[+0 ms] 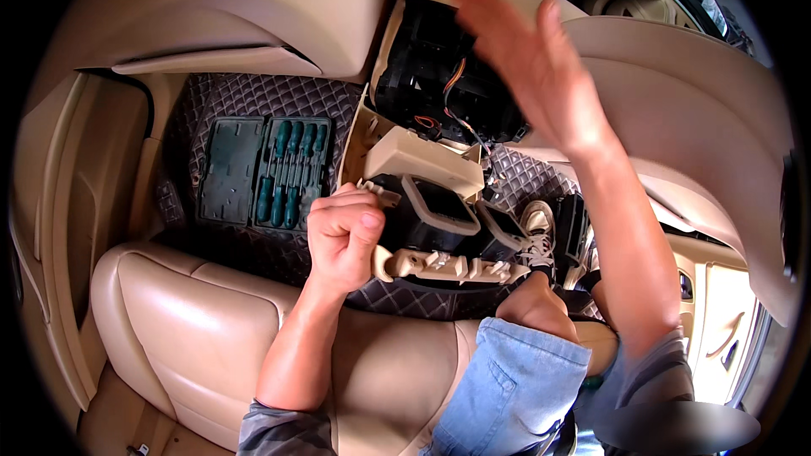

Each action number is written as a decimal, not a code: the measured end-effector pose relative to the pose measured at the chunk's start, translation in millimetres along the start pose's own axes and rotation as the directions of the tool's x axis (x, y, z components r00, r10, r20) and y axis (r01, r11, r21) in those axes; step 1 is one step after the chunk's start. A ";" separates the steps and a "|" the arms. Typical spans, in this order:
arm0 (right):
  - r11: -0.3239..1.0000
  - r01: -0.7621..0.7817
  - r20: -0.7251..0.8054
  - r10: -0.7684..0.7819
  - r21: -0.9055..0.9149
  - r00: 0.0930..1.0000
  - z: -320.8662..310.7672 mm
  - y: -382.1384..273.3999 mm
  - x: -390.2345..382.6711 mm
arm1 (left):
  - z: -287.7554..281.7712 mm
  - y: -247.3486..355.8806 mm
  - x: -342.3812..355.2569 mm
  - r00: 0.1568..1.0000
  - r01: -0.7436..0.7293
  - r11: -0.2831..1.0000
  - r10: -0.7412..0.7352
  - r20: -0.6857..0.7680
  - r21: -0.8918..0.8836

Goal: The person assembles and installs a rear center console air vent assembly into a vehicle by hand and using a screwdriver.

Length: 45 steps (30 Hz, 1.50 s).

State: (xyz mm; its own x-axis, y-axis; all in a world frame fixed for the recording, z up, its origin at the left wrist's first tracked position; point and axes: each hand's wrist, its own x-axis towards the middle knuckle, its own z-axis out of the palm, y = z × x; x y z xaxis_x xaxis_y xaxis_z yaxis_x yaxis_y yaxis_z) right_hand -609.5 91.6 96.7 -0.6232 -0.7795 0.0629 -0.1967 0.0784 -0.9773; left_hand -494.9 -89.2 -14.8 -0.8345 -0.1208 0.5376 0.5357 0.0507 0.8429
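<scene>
My left hand (342, 232) is closed around the left end of a beige and black plastic console trim panel (452, 268). Two frames around dark openings show on this panel, and its beige lower edge has clips and ribs. Raised over the opened centre console (427, 63) is my right hand (549, 80), its fingers stretched out, slightly blurred and holding nothing. Loose wires (456, 76) with connectors hang out of the dark console cavity. Between the cavity and the panel sits a beige plastic box-shaped part (427, 160).
An opened dark green tool case (232, 169) with several green-handled screwdrivers (287, 139) lies on the quilted floor mat at left. Beige front seat backs (245, 8) stand ahead, with the rear seat (194, 308) below. My shoe (538, 228) rests right of the panel, beside a dark case (570, 224).
</scene>
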 end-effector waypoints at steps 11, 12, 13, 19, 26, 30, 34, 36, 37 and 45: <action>0.999 0.013 -0.415 -0.031 -0.046 0.909 35.8 39.5 -3.7 | -0.6 2.3 -2.4 0.996 -0.008 1.000 0.007 0.089 0.006; 0.995 0.013 -0.418 -0.054 -0.101 0.907 27.5 36.1 -14.9 | -3.5 -3.2 -2.9 0.999 -0.016 0.999 0.018 0.047 -0.046; 0.988 0.014 -0.418 -0.078 -0.154 0.905 20.4 32.4 -27.5 | -4.7 -7.2 -4.9 0.998 0.030 0.993 -0.035 -0.045 -0.113; 0.695 -0.023 -0.166 -0.140 -0.719 0.976 23.5 21.5 -107.3 | -14.6 -9.6 5.8 0.954 0.209 0.974 -0.222 -0.200 -0.086; 0.917 0.048 -0.716 0.277 0.397 0.641 5.8 133.2 -154.3 | -29.9 -12.6 10.0 0.942 0.234 0.970 -0.245 -0.230 -0.071; 0.832 -0.544 -0.746 0.292 -0.111 0.599 -15.1 236.9 -156.0 | -24.2 -14.9 13.9 0.913 0.293 0.938 -0.332 -0.239 -0.183; 0.852 -0.471 -0.669 0.490 0.230 0.559 -9.4 324.8 -159.5 | -30.8 -15.2 13.1 0.920 0.306 0.934 -0.340 -0.195 -0.187; 0.832 -0.446 -0.624 0.547 0.330 0.558 -10.4 327.8 -156.9 | -30.4 -15.4 12.6 0.923 0.312 0.937 -0.338 -0.182 -0.156; 0.810 -0.488 -0.613 0.574 0.327 0.543 -12.7 326.9 -159.3 | -29.6 -15.3 13.4 0.930 0.311 0.942 -0.329 -0.164 -0.128; 0.859 -0.513 -0.620 0.396 -0.012 0.678 -15.7 283.1 -157.8 | -27.4 -15.5 11.2 0.905 0.335 0.919 -0.375 -0.199 -0.209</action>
State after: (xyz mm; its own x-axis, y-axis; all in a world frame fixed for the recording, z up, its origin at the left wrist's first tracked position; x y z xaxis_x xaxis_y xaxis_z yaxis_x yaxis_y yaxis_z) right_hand -578.8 246.6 -186.7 -0.9693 -0.1122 -0.2187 0.1411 0.4745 -0.8689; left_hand -508.9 -118.5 -22.4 -0.9308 -0.3258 0.1657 0.2395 -0.2012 0.9498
